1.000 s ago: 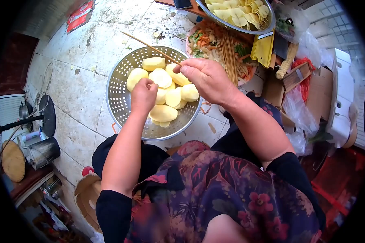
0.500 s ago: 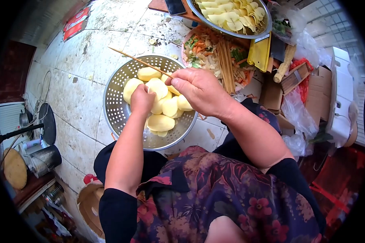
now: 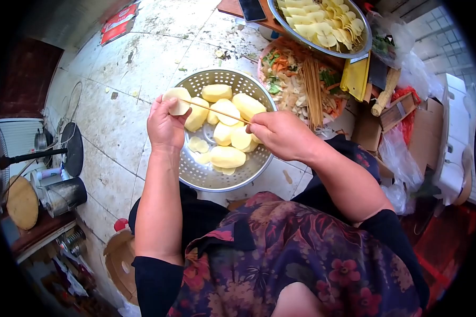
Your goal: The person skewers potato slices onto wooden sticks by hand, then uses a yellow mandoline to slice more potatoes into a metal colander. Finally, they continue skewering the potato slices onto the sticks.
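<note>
A round potato slice (image 3: 176, 99) is pinched in my left hand (image 3: 165, 126), above the left rim of a perforated metal colander (image 3: 195, 176). My right hand (image 3: 281, 135) grips the near end of a thin wooden skewer (image 3: 222, 112) over the colander's right side. The skewer's far end reaches the slice; whether it pierces it I cannot tell. Several peeled potatoes (image 3: 228, 157) lie in the colander below, with a few thin slices (image 3: 198, 145) near its left side.
At the top right, a metal bowl (image 3: 366, 48) holds fanned potato slices beside a phone (image 3: 252, 9). Beneath it are vegetable scraps (image 3: 286, 79) and a bundle of skewers (image 3: 312, 95). A yellow tool (image 3: 356, 76) and a cardboard box (image 3: 367, 131) stand to the right.
My left hand has risen from the potatoes to the colander's left rim, now with a slice in it. The skewer now points at that slice. The whole view has shifted slightly.
</note>
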The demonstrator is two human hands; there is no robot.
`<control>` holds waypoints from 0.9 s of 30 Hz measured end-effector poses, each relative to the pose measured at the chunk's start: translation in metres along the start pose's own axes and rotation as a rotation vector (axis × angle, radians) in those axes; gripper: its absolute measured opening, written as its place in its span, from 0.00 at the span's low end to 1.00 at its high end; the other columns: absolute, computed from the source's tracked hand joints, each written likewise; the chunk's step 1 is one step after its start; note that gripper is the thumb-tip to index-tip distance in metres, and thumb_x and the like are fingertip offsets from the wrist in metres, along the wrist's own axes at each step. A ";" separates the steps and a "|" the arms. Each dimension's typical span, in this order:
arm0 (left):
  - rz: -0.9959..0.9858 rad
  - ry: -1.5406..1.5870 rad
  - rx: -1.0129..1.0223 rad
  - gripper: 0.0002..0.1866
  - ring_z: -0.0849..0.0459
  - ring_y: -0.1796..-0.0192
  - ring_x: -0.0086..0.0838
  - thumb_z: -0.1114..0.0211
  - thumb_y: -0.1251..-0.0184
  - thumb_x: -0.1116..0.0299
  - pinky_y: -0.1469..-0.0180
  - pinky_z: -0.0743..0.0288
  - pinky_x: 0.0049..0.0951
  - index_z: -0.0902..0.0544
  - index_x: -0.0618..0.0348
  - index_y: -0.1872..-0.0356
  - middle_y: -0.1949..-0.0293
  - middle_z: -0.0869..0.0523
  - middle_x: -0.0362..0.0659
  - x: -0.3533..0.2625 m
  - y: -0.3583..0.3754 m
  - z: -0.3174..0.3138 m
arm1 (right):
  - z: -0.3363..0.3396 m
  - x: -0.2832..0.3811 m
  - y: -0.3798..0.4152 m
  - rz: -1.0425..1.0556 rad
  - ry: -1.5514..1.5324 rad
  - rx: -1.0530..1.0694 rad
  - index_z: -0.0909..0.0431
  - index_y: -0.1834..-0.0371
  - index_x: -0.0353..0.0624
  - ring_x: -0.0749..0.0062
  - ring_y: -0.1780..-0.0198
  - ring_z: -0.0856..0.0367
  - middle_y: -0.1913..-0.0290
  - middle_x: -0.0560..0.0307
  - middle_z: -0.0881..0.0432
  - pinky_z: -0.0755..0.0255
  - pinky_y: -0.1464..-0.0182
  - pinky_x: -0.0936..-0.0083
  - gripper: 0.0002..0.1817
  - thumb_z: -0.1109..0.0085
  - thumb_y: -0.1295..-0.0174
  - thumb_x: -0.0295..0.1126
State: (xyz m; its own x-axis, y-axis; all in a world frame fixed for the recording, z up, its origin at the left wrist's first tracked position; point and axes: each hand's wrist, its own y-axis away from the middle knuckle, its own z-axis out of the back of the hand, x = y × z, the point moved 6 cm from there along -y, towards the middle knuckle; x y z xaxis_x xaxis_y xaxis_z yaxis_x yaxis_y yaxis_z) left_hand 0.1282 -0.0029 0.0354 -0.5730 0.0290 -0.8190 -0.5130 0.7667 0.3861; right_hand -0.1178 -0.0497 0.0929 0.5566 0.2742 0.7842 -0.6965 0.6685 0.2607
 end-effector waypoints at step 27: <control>-0.016 -0.135 -0.064 0.14 0.15 0.54 0.33 0.45 0.27 0.67 0.53 0.18 0.35 0.24 0.64 0.47 0.54 0.16 0.46 -0.012 0.019 -0.010 | -0.007 0.006 -0.004 0.046 -0.012 -0.009 0.18 0.62 0.38 0.44 0.59 0.18 0.65 0.39 0.17 0.26 0.54 0.55 0.17 0.53 0.34 0.39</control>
State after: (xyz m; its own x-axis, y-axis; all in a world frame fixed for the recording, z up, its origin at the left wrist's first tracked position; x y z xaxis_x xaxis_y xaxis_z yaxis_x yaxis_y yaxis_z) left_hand 0.1185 0.0046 0.0565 -0.4753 0.1066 -0.8733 -0.5637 0.7252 0.3953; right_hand -0.1084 -0.0463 0.0928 0.5186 0.2961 0.8021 -0.7169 0.6618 0.2192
